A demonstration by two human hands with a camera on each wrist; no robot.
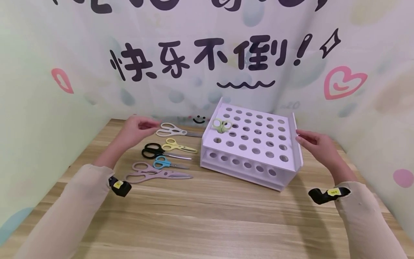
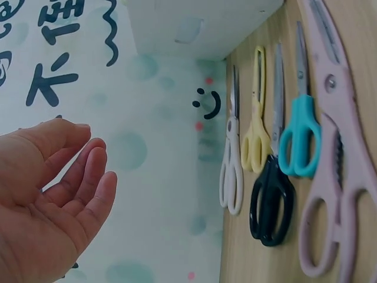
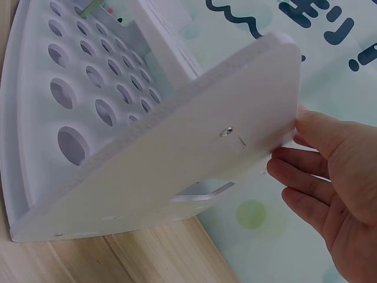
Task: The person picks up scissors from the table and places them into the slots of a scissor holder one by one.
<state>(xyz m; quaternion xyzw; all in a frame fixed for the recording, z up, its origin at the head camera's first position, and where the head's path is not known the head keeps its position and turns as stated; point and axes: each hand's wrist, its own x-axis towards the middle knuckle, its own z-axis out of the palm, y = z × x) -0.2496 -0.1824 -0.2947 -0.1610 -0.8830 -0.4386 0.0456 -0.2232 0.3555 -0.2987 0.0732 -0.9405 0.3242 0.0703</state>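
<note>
My left hand (image 1: 138,130) hovers near the handles of the white scissors (image 1: 171,130), its fingers loosely bent and holding nothing. Beside it, in the head view, lie yellow scissors (image 1: 177,145), black scissors (image 1: 153,150), small blue scissors (image 1: 163,162) and large pink scissors (image 1: 155,172), blades pointing right. A white rack (image 1: 292,160) with rows of round holes stands to their right. Green-handled scissors (image 1: 221,125) stand in a hole at its left side, blades hidden. My right hand (image 1: 318,146) has its fingertips right at the edge of the rack's right side panel (image 3: 194,141).
A wood-grain table (image 1: 194,219) carries the rack and scissors. Behind it hangs a printed cloth (image 1: 181,97) with dark lettering, close to the rack's back. The rack has a lower front row of holes and raised side panels.
</note>
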